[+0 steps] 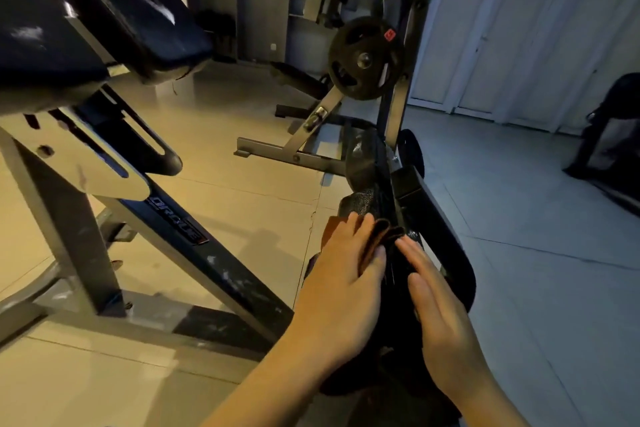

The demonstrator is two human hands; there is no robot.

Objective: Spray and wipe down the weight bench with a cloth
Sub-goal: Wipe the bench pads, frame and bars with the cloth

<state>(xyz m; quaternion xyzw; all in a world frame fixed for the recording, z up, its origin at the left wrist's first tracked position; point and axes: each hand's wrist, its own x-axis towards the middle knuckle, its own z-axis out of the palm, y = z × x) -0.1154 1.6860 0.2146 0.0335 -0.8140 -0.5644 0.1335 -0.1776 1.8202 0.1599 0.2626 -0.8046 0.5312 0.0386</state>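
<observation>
We start with the biggest thing in view, the incline bench (104, 31) filling the upper left, its dark pad streaked with pale smears and its grey frame running down to the tiled floor (242, 156). Across the room a weight plate (363, 59) hangs on a rack.

Nearer us, a narrower dark padded bench (446, 250) runs up the middle of the view, and this is where we are working. Our left hand (341, 291) lies flat with straight fingers, pressing the brown cloth (375, 239) down near the pad's left edge. Our right hand (438, 315) is open too, fingers straight, resting on the pad just beside the cloth and holding nothing.

No spray bottle is in sight, so we judge the wiping step is in hand. Next, we think, the cloth needs sweeping along the pad's length, the right hand steadying, then carrying over to the smeared incline pad.
</observation>
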